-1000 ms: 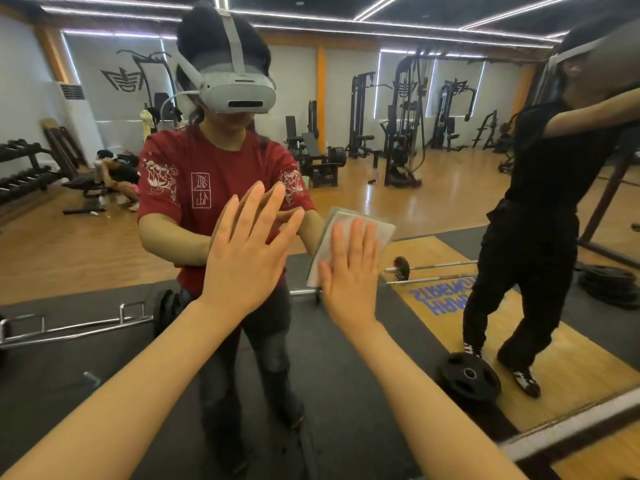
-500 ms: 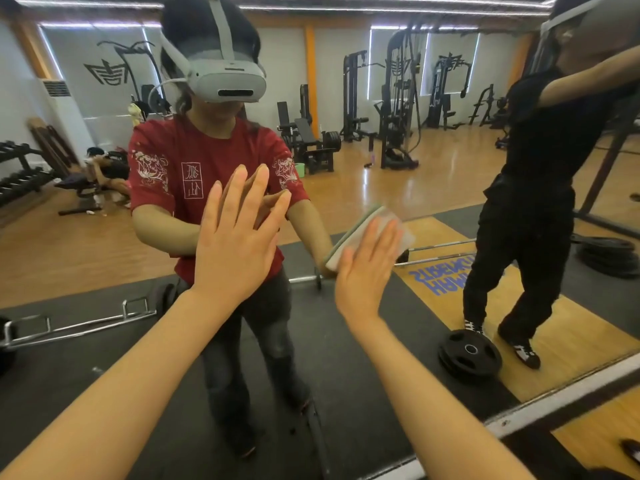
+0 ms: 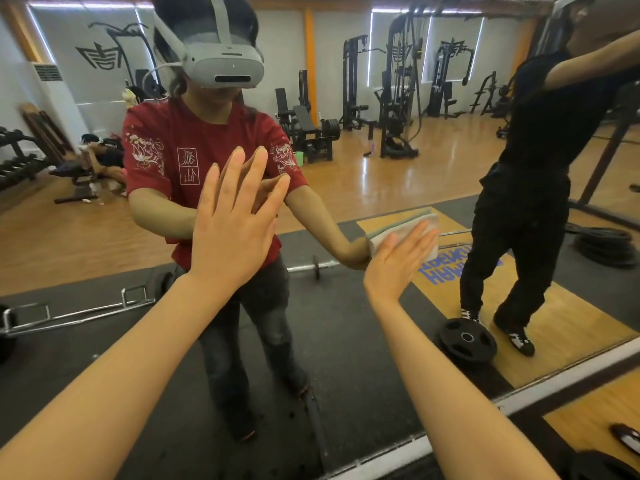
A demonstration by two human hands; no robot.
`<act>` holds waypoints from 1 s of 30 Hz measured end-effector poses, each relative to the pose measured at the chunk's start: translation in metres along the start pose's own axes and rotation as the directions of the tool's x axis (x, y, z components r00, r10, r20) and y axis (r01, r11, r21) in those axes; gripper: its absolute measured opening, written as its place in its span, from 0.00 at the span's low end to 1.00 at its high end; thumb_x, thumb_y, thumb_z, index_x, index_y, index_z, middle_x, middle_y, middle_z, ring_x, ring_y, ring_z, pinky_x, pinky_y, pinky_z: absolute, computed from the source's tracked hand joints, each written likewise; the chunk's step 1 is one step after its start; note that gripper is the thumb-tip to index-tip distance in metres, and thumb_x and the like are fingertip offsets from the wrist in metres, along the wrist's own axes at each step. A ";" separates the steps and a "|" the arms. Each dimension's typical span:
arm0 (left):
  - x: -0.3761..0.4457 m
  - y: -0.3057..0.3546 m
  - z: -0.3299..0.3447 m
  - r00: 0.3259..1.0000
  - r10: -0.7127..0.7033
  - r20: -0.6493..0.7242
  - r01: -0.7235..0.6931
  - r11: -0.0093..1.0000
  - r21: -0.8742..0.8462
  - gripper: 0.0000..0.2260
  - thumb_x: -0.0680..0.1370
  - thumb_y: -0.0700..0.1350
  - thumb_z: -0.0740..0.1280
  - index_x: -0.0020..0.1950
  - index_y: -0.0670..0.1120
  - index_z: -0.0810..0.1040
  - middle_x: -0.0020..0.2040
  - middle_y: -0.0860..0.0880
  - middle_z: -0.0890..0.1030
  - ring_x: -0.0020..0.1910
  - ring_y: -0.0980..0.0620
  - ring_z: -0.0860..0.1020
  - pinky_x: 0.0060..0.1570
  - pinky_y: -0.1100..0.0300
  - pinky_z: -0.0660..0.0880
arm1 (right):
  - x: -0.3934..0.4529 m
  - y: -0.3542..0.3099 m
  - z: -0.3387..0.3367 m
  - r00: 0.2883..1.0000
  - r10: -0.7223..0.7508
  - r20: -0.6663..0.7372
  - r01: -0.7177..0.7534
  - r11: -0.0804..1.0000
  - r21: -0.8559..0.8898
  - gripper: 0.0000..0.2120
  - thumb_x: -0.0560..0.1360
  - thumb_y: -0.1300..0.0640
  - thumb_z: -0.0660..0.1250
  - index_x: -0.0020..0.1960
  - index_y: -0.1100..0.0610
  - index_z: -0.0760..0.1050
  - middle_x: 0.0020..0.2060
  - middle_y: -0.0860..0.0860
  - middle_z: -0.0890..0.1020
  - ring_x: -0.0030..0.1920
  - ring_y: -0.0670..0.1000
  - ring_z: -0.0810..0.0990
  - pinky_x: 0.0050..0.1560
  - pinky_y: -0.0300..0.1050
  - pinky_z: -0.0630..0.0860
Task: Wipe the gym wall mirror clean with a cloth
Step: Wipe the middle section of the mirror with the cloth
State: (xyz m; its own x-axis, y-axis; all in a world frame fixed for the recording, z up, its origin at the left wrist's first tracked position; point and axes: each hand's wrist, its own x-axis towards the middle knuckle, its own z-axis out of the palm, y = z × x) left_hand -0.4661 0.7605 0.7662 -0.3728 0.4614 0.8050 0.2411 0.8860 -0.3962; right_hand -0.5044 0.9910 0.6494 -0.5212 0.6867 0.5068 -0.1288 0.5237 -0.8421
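Observation:
The wall mirror (image 3: 363, 341) fills almost the whole view and reflects me in a red shirt and a headset. My left hand (image 3: 235, 223) lies flat on the glass at centre left, fingers straight and spread. My right hand (image 3: 398, 261) presses a folded white cloth (image 3: 429, 223) with a green edge against the glass at centre right, fingers straight and tilted to the right. Most of the cloth is hidden behind that hand.
The mirror's white bottom edge (image 3: 519, 400) runs diagonally across the lower right. In the reflection a person in black (image 3: 526, 188) stands at the right, with a weight plate (image 3: 465, 341), a barbell (image 3: 79, 310) and gym machines (image 3: 394, 98) behind.
My right hand has slid the cloth to the right across the glass and tilted its fingers rightward. My left hand stays flat on the mirror. The view has tipped downward.

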 end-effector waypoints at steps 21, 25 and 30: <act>-0.001 0.001 0.005 0.998 -0.011 -0.057 0.012 1.000 0.012 0.23 0.82 0.46 0.60 0.78 0.50 0.63 0.79 0.40 0.57 0.78 0.37 0.55 0.75 0.39 0.53 | -0.035 0.007 0.004 0.990 -0.091 0.112 0.101 0.991 -0.091 0.32 0.82 0.45 0.46 0.79 0.62 0.45 0.77 0.67 0.46 0.78 0.64 0.45 0.76 0.56 0.47; -0.001 -0.001 0.004 0.999 0.006 -0.034 -0.006 1.000 0.021 0.25 0.81 0.47 0.60 0.78 0.50 0.62 0.79 0.40 0.56 0.78 0.37 0.54 0.76 0.40 0.52 | -0.110 -0.033 0.035 0.863 -0.431 0.264 0.483 0.858 -0.176 0.35 0.79 0.45 0.53 0.79 0.58 0.44 0.76 0.67 0.49 0.76 0.66 0.48 0.74 0.63 0.48; -0.003 -0.006 0.001 0.999 0.029 -0.016 -0.028 0.998 0.051 0.25 0.81 0.48 0.60 0.79 0.51 0.60 0.80 0.41 0.55 0.78 0.38 0.54 0.76 0.42 0.51 | -0.097 -0.018 0.032 0.727 -0.598 0.339 0.683 0.684 -0.258 0.38 0.75 0.45 0.61 0.78 0.57 0.50 0.75 0.65 0.54 0.74 0.67 0.53 0.71 0.67 0.55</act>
State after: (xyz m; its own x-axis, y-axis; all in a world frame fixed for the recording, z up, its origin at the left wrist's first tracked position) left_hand -0.4678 0.7544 0.7657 -0.3515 0.4860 0.8001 0.2056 0.8739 -0.4405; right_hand -0.4788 0.8991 0.6096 -0.5873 0.0150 0.8092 -0.2266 0.9568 -0.1822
